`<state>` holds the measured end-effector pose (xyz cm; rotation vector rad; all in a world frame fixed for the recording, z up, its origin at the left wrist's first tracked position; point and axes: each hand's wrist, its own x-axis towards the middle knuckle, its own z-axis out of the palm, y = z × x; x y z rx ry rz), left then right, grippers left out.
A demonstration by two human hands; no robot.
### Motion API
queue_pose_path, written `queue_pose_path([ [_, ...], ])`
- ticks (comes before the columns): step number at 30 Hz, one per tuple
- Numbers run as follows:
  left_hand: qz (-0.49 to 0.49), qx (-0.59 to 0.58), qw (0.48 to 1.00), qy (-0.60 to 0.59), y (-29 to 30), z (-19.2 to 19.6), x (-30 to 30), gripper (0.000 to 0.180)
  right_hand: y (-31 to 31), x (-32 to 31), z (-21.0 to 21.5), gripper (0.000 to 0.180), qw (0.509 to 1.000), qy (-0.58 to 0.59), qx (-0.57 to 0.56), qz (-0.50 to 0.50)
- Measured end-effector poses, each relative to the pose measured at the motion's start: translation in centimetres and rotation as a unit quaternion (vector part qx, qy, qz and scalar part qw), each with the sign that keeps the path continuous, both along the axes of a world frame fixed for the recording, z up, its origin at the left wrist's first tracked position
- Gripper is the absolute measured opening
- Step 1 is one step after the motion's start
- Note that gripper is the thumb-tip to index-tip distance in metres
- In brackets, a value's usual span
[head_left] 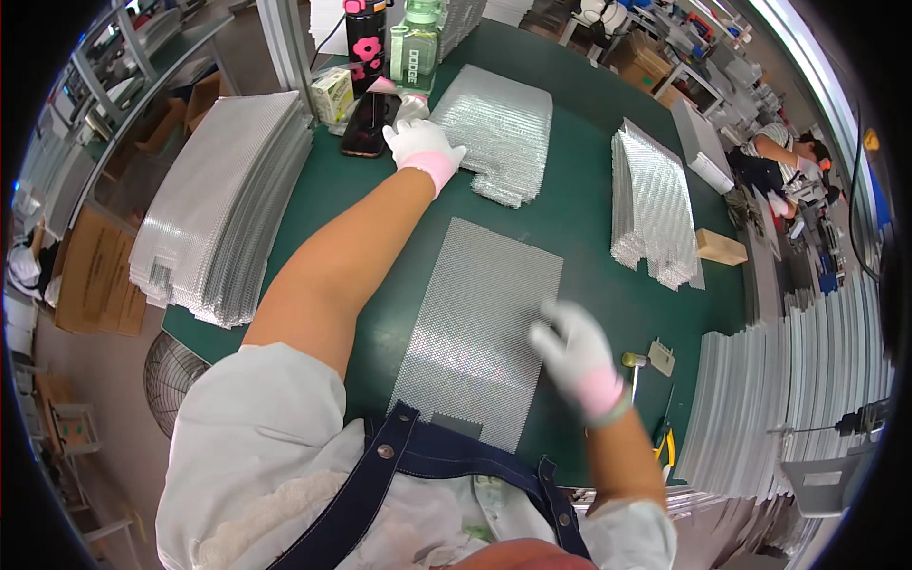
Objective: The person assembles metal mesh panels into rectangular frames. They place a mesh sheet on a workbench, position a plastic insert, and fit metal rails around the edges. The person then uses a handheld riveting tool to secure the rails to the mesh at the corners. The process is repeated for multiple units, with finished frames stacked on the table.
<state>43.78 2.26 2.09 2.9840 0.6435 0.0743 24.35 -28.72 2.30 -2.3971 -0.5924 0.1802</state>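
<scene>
A flat sheet of silver perforated mesh (475, 323) lies on the green table (570, 218) in front of me. My right hand (570, 351), in a white glove with a pink cuff, hovers over the sheet's right edge with fingers spread, blurred. My left hand (421, 144), gloved the same way, reaches far across the table and rests by a dark phone (369, 123) and a stack of mesh sheets (494, 128). Neither hand visibly holds anything.
A tall pile of long mesh sheets (223, 204) sits at the left, another stack (651, 204) at the right. Two bottles (366, 43) stand at the back. A wooden block (720, 247), small tools (655, 356) and metal strips (788, 399) lie right. Another person (784, 152) works beyond.
</scene>
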Motion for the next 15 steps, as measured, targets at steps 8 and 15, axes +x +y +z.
queue_pose_path([
  [8,-0.075,0.01,0.981,-0.179,-1.2,1.2,0.5,0.07,7.4,24.9,-4.3,0.092,0.984,0.027,-0.06,-0.166],
  [15,-0.115,-0.824,0.499,-0.242,4.6,3.6,3.9,0.052,9.7,24.5,-1.0,0.079,0.941,-0.004,0.224,-0.253],
])
